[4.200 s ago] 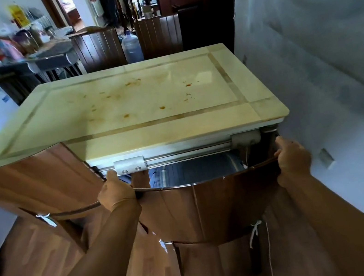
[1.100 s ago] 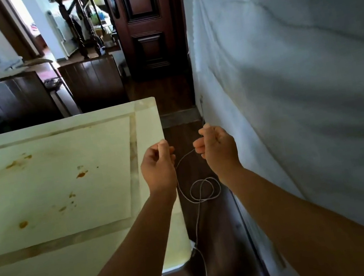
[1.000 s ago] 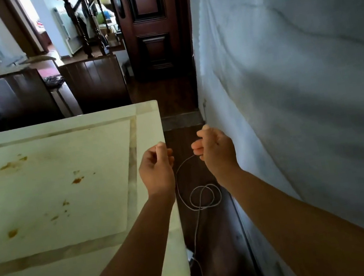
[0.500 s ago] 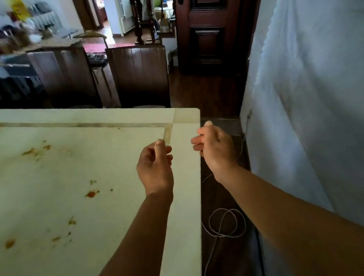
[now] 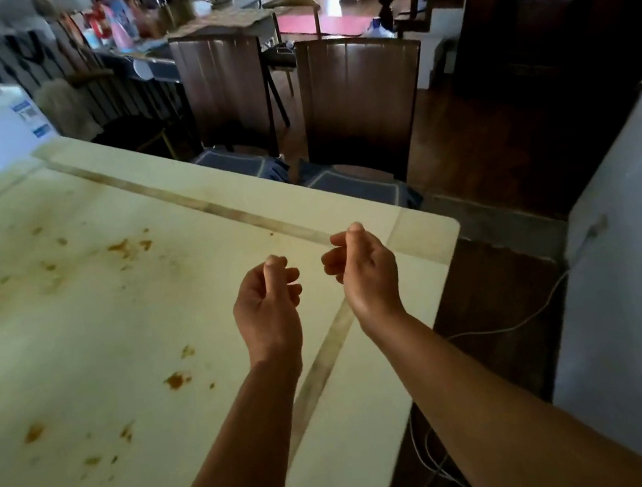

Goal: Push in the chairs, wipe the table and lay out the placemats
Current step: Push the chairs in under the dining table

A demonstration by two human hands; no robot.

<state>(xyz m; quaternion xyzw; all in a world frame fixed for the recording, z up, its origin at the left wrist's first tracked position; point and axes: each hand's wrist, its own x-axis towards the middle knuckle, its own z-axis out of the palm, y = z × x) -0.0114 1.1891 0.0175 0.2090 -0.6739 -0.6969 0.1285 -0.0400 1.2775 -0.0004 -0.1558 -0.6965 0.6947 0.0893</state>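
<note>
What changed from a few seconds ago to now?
Both hands let go of the chair back, then gathered a thin white cord beside the table. Now the left hand and right hand hover over the table corner, loosely curled; no cord shows between them. The cord lies on the floor. The stains remain unwiped.

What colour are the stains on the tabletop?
Orange-brown stains on a pale cream tabletop, seen in the head view.
</note>
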